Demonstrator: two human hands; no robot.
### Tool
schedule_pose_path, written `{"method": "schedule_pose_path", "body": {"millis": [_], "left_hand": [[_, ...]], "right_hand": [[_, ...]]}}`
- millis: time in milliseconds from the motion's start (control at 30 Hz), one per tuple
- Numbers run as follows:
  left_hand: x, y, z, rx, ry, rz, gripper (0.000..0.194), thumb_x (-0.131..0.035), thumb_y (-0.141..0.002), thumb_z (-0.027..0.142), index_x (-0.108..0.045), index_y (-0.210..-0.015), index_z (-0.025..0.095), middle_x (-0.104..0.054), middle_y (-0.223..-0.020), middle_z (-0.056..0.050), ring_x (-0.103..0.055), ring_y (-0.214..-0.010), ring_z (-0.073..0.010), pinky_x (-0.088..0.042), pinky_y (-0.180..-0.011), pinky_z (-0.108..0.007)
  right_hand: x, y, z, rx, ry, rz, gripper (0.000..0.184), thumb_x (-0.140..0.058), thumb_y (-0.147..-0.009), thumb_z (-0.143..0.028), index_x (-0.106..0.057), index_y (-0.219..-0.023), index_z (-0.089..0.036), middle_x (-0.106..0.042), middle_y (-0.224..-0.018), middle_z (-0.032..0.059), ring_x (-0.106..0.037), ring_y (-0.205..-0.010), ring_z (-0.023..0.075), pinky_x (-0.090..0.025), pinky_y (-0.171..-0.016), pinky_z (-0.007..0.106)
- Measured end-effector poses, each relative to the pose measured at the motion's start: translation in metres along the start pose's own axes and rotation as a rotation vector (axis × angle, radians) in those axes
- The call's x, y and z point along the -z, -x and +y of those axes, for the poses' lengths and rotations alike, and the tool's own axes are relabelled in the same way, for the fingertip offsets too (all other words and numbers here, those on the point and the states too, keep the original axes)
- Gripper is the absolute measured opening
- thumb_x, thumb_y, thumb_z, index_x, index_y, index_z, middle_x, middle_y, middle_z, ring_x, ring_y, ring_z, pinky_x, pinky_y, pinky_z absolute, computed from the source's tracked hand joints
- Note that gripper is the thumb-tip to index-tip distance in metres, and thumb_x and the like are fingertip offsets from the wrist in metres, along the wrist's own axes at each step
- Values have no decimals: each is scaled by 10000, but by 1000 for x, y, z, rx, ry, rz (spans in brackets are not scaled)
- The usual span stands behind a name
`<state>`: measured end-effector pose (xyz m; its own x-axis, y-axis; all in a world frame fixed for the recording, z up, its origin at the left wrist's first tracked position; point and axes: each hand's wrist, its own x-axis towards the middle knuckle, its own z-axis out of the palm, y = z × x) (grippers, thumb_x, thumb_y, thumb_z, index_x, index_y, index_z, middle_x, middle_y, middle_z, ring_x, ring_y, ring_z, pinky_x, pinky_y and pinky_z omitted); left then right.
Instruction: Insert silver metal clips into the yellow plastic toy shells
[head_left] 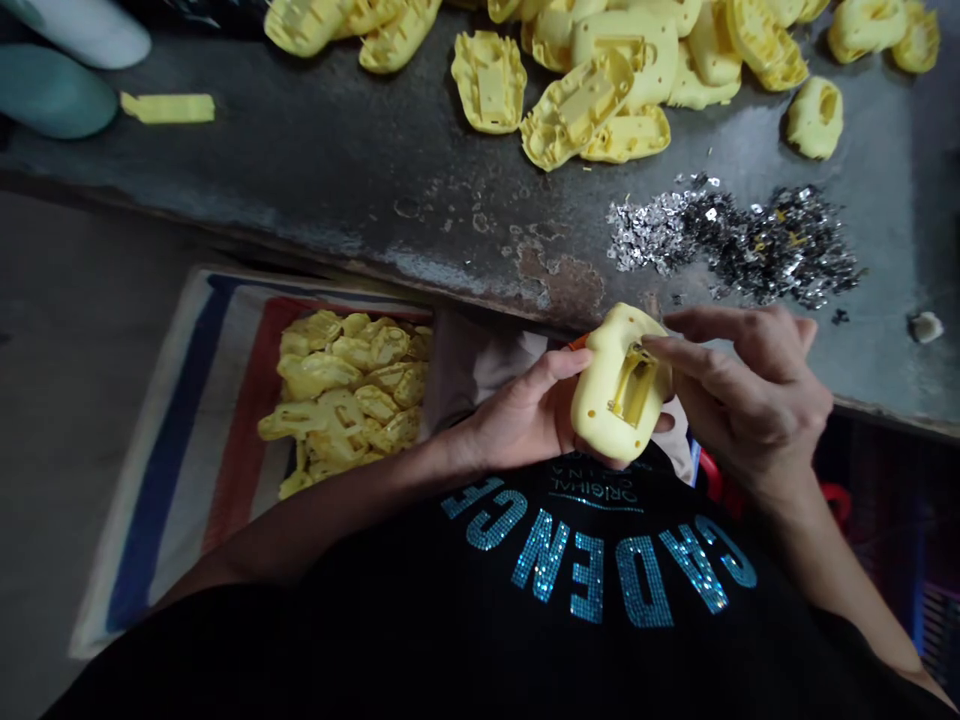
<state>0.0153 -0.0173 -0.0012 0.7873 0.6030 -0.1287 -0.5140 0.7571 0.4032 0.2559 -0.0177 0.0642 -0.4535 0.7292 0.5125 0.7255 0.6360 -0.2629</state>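
Observation:
My left hand (536, 405) is closed around a pale yellow plastic shell (600, 410), thumb on its left edge and the other fingers mostly hidden behind it. The shell is rounded, with small screw holes and a long battery slot (636, 385) facing up. My right hand (757, 380) is at the shell's right side, its index fingertip pressing a small metal contact (637, 350) at the slot's upper end. My right thumb is hidden. Another bit of metal shows at the slot's lower end.
On the dark worktable (322, 160) lie a pile of small metal contacts (739, 245) and a heap of yellow shells (630, 60). A yellow strip (169, 108) lies at the left. Below the table edge, a striped sack (187, 430) holds more yellow parts (352, 390).

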Motion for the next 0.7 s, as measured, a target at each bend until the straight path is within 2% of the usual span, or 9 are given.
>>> {"method": "schedule_pose_path", "body": {"millis": [167, 367, 500, 567, 700], "left_hand": [[0, 2, -1, -6, 17, -8, 986, -797, -1020, 660, -406, -1858, 319, -836, -1484, -186, -882, -1185, -408, -706, -709, -390], [-3, 3, 0, 1, -1, -15, 937, -821, -1007, 700, -500, -1795, 307, -840, -1474, -190, -889, -1160, -410, -717, -717, -404], [-5, 4, 1, 11, -21, -24, 858, -765, -1039, 681, -512, -1767, 303, -832, -1491, -197, -873, -1241, -445, -727, -743, -425], [-5, 5, 1, 12, -24, -25, 832, -756, -1045, 670, -519, -1752, 300, -833, -1488, -198, -874, -1240, -439, -729, -753, -430], [-4, 5, 0, 0, -12, -28, 853, -776, -1029, 681, -536, -1746, 285, -857, -1424, -188, -881, -1199, -426, -715, -737, -414]], "right_hand": [[-1, 1, -4, 44, 2, 26, 530, -768, -1104, -133, -776, -1528, -452, -874, -1347, 59, -776, -1032, 308, -466, -955, 524], [-2, 2, -5, 27, 27, 52, 475, -753, -1122, -175, -820, -1491, -468, -886, -1310, 59, -785, -982, 303, -501, -932, 533], [0, 2, -6, 43, 22, 41, 557, -753, -1112, -146, -766, -1545, -495, -884, -1318, 49, -797, -1007, 298, -495, -946, 520], [0, 2, -6, 56, 9, 41, 567, -759, -1095, -110, -764, -1531, -472, -881, -1331, 51, -797, -1026, 297, -485, -951, 510], [-1, 4, -3, 107, -8, 82, 465, -756, -1069, -44, -806, -1410, -356, -887, -1297, 73, -781, -1002, 290, -463, -909, 487]]}}
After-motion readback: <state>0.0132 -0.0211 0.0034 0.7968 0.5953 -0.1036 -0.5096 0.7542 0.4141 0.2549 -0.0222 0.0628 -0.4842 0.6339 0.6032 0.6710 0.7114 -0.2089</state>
